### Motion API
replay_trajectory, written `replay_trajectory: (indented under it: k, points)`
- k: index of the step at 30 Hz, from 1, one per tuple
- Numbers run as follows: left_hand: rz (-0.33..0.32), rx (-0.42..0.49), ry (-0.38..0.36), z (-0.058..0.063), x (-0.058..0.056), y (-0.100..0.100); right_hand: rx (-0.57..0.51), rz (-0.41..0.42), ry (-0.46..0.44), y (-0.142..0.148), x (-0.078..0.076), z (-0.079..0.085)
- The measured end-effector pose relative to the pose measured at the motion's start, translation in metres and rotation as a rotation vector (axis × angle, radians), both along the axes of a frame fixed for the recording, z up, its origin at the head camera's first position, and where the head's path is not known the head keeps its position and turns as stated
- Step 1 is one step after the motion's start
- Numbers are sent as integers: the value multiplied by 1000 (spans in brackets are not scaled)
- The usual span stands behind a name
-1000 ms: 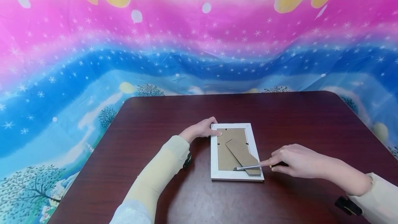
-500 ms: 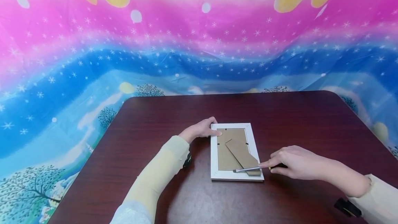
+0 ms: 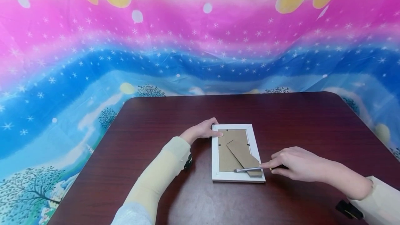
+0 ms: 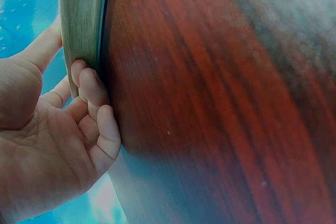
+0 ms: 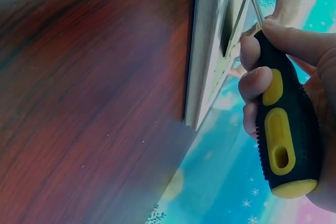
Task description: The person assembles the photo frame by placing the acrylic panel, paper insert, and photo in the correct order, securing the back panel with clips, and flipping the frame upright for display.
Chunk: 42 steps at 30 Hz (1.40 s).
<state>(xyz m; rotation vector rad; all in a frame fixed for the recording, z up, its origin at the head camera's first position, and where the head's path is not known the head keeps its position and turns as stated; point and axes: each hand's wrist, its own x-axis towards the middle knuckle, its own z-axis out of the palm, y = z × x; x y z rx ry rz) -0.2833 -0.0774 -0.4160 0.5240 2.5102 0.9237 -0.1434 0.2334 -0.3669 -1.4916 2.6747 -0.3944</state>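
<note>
A white picture frame lies face down, its brown backing board and slanted stand leg upward. At its far left corner, my left hand grips the edge, thumb on top. In the left wrist view its fingers curl against the frame's side. My right hand holds a flathead screwdriver from the right. In the right wrist view the fingers wrap its black and yellow handle, a finger extended toward the shaft. The flat tip sits at the board's near edge, the shaft crossing over the stand leg.
The frame rests on a dark reddish-brown table with rounded far corners. A colourful printed cloth hangs behind the table and down past its sides. Black devices are strapped at the left wrist and the right wrist.
The screwdriver tip has shifted slightly left and toward the near side of the frame, with the right hand slightly lower. The left hand and the frame have stayed put.
</note>
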Motion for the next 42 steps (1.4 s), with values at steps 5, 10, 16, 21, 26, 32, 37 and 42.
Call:
replay_trajectory:
  k: [5,10,16,21,26,32,37,42]
  points:
    - [-12,0,10,0,-1,0,1,-3,-11,-2,1,2]
    - [-3,10,-12,-1,0,0,19,-22,-27,-4,1,2]
    - [6,20,-37,-2,2,0,33,-41,-36,-6,1,2]
    - [0,31,-32,-4,2,-1,57,-66,-58,-7,-2,0]
    - [-5,26,-30,-7,3,-1,59,-74,-91,-7,-3,-4]
    - [0,30,-24,-7,3,-2,43,-85,-109,-5,-4,-8]
    - [5,19,-44,-5,2,-2,8,-46,-57,-1,-5,-11]
    - [0,-8,-10,-1,1,-2,-23,-41,-80,1,-7,-6]
